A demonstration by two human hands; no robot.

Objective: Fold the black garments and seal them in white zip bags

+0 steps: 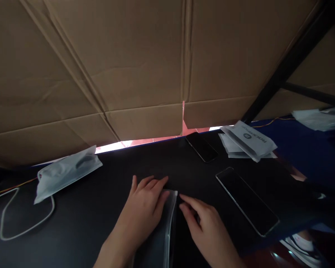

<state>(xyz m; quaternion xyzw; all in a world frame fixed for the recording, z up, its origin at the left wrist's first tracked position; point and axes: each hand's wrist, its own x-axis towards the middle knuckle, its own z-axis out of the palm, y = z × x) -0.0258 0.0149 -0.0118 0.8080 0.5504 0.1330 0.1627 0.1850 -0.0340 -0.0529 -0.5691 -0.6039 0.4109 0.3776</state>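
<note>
A translucent zip bag (170, 219) lies on the black tabletop at the bottom middle, its zip edge running toward me and a small white slider at the far end. My left hand (145, 201) rests over the bag's left side, fingers spread on the table and thumb on the far edge. Just right of the slider, my right hand (203, 219) has its thumb and index finger slightly apart and holds nothing. What lies inside the bag is hard to make out. A dark phone (248, 203) lies to the right of my right hand.
A smaller phone (202, 147) lies farther back, beside stacked white printed pouches (248, 139). At left are a frosted pouch (68, 171) and a looped white cable (26, 234). Cardboard (139, 67) stands behind the table (117, 163); a black metal frame (284, 70) slants at right.
</note>
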